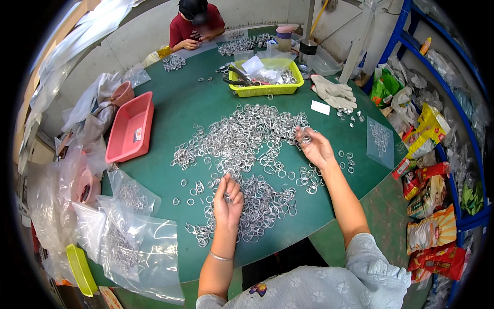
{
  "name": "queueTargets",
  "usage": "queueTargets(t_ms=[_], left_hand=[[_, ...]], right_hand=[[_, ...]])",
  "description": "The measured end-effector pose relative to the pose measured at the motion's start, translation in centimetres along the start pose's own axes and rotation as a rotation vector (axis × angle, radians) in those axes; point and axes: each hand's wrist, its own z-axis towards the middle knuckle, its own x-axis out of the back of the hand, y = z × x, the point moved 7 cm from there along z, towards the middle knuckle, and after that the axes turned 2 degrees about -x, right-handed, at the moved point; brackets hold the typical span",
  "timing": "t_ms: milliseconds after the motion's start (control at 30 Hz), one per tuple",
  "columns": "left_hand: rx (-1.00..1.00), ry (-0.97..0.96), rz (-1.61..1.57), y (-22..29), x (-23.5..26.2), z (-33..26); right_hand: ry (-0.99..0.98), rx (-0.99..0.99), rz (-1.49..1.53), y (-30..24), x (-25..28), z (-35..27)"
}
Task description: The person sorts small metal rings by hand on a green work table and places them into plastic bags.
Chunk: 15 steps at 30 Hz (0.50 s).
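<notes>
A big heap of silver metal rings (247, 134) covers the middle of the green table, and a second pile of rings (265, 206) lies nearer to me. My right hand (317, 150) is raised at the right edge of the big heap, its fingers closed on a small ring (306, 138). Over the left side of the nearer pile is my left hand (228, 206), fingers curled in and pressed together; whatever they may hold is hidden. Several loose rings (198, 188) lie left of it, and a small cluster of rings (310, 179) sits below my right hand.
A yellow-green basket (267, 91) with pliers stands at the back, beside a work glove (333, 94). On the left are a pink tray (131, 126) and clear bags of rings (139, 247). Across the table (175, 108) sits another person (198, 26). Blue shelving (447, 67) flanks the right.
</notes>
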Motion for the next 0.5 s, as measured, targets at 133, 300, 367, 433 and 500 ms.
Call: queueTargets(t_ms=[133, 300, 367, 433, 500], left_hand=[[-0.004, 0.005, 0.001, 0.1, 0.2, -0.1], [-0.01, 0.019, 0.017, 0.1, 0.3, -0.1], [-0.016, 0.015, 0.017, 0.2, 0.1, -0.2], [-0.005, 0.003, 0.003, -0.2, 0.0, -0.1], [0.001, -0.022, 0.01, -0.1, 0.0, -0.1]], right_hand=[[-0.006, 0.042, 0.065, -0.5, 0.1, 0.3], [0.094, -0.042, -0.805, 0.8, -0.6, 1.4], [0.2, 0.087, -1.275, 1.2, -1.7, 2.4], [0.047, 0.5, -1.81, 1.2, -3.5, 3.4], [0.088, 0.511, -2.132, 3.1, -5.4, 4.0]])
